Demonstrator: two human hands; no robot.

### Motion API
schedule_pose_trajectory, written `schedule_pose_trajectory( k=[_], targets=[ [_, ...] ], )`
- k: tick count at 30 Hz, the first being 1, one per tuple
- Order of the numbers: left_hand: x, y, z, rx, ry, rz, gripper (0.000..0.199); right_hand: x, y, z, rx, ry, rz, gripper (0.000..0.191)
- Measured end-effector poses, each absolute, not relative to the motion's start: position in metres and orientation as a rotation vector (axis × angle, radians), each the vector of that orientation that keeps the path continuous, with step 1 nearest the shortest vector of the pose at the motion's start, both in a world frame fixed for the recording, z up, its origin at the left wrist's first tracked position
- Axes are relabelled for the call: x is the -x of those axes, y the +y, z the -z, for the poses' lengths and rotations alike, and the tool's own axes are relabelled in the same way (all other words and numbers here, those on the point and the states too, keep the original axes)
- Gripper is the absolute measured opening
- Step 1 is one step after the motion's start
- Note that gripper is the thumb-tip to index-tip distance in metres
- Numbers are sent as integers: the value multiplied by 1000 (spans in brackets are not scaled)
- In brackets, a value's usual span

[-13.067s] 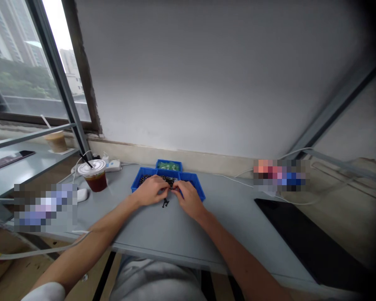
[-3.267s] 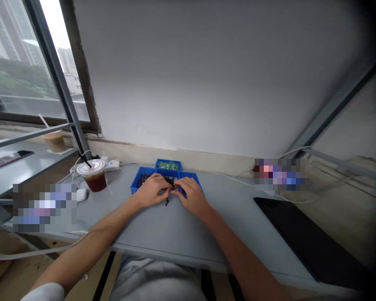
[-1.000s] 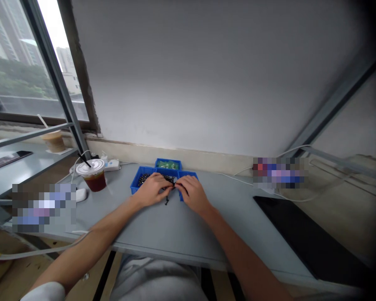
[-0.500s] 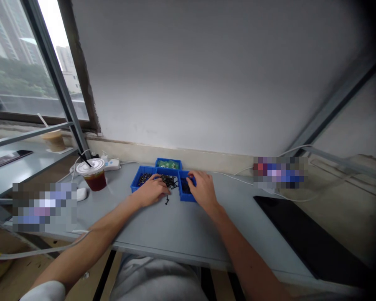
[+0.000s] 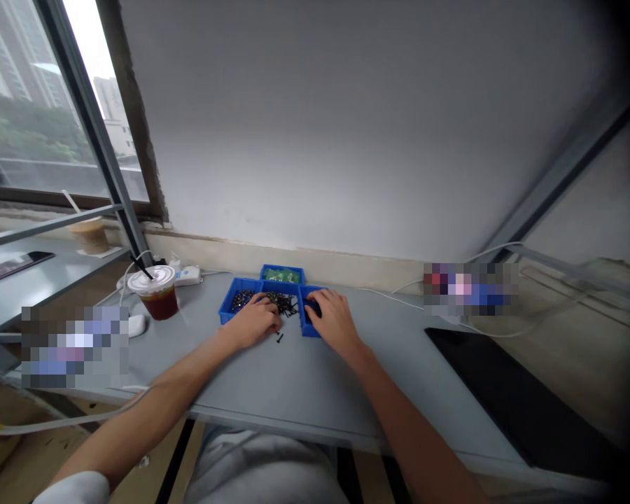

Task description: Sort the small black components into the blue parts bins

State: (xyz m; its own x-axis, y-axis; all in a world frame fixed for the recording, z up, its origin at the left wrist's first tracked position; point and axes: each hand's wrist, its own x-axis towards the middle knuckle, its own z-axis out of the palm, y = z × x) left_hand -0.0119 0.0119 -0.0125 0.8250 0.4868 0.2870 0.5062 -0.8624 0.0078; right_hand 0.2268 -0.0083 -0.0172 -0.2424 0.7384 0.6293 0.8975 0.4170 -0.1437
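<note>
Right hand [image 5: 336, 320] has its fingers curled down into the right bin [image 5: 311, 332], thumb and forefinger looking parted — can't tell if anything's pinched. Left hand [image 5: 255, 322] is half curled by the pile [image 5: 283, 305] of black screws, and I can't tell if it's gripping one either. A loose screw [image 5: 280, 338] lies on the counter [image 5: 273, 399] at about 4 o'clock from it. My worry: a backward slide of the left hand could flick that screw away, or a wrist leaning on the right bin might tip it. The screw's long axis runs roughly 1 to 7 o'clock — too small to tell which end's the head. The pile, at its 12, points every way. Cup [image 5: 160, 301] between 9 and 10.
</note>
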Motion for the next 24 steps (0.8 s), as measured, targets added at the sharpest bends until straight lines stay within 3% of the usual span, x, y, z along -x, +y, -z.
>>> schedule_pose_trajectory(
  k=[11,24],
  targets=[
    [6,9,4,2944,-775,639,18,-214,-24,1,1035,-2261,150,14],
    [5,1,-9,2912,-767,961,18,-209,-25,5,988,-2337,128,19]
  ],
)
